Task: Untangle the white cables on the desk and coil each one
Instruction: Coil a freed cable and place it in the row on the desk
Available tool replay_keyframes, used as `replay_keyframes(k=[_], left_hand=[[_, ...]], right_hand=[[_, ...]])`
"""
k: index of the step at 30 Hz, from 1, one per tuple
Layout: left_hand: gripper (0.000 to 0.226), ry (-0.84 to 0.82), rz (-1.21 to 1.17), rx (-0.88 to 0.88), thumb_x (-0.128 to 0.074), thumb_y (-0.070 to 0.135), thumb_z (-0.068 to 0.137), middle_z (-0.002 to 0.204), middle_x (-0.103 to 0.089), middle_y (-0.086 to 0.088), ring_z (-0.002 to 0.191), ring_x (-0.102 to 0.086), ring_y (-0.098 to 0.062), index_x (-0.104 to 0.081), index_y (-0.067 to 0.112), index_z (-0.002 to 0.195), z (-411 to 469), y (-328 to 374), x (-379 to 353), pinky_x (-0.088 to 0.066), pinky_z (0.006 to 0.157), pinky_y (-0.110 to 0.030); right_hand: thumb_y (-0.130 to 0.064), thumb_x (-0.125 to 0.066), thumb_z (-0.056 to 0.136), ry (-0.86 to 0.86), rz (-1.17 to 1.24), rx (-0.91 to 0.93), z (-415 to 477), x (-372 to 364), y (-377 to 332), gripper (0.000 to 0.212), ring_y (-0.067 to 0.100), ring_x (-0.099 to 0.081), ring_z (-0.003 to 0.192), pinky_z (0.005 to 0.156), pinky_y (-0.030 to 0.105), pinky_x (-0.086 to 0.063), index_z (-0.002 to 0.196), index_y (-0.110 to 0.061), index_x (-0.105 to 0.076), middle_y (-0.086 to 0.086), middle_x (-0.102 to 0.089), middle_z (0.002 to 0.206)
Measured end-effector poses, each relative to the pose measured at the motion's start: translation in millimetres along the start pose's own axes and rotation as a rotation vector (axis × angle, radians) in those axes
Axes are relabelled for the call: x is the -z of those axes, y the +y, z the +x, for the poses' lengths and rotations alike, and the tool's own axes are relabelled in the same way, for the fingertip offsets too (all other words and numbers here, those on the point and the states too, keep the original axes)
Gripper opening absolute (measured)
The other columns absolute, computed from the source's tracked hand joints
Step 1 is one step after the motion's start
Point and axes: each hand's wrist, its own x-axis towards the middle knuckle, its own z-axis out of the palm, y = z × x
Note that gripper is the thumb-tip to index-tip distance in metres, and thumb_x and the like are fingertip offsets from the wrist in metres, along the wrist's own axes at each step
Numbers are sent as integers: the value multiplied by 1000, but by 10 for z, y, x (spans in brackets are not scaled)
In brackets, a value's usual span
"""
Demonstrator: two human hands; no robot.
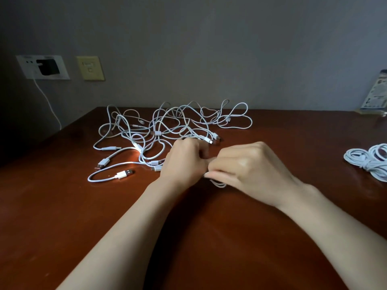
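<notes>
place: home or office room | wooden desk (62,206) | wall sockets (90,68)

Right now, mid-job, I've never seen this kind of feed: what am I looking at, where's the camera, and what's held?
There is no machine: these are a person's two bare hands, seen from one camera on their head, looking down. The left hand and right hand meet over the brown desk, fingers curled round a small white coil whose loops peek out under the right hand. Behind lies the tangle of white cables; finished coils sit at the right edge.
</notes>
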Motion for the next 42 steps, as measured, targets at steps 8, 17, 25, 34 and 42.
replay_keyframes(k=[8,17,25,34,42], left_hand=[[48,-83,-344,-135,-55,25,94,52,-48,-18,48,-36,-13,-51,-3,55,-73,128,24,-29,50,-29],[33,-222,-619,-173,-57,30,81,53,-48,-4,51,-41,-14,-48,10,58,-151,231,56,-31,50,-22],[4,-22,-700,-105,-48,10,79,54,-46,-7,49,-35,-16,-50,14,79,-111,240,62,-27,45,-23],[16,272,-635,185,-42,14,98,43,-40,8,34,-35,-7,-42,20,112,19,103,41,-33,40,-20],[9,343,-411,236,-50,23,95,63,-52,-1,56,-51,-16,-47,16,100,45,6,-57,-42,60,-32]], right_hand=[[-5,-81,68,147,586,-292,-19,332,119,22,1,-50,50,52,10,-37,61,-20,-66,-4,-60,54],[-21,-69,67,-131,1292,-744,-61,271,215,17,3,-46,41,42,13,-37,60,-11,-57,-2,-51,48],[-5,-71,73,0,1443,-721,-6,126,147,17,3,-35,37,37,13,-26,61,-17,-71,-3,-50,50],[-3,-47,95,71,378,-387,-19,-75,-60,25,4,-51,53,57,11,-40,94,-12,-70,-8,-54,62],[-6,-40,95,-196,-1,-255,-30,-220,-244,19,30,-60,83,65,37,-48,105,-11,-55,9,-59,97]])
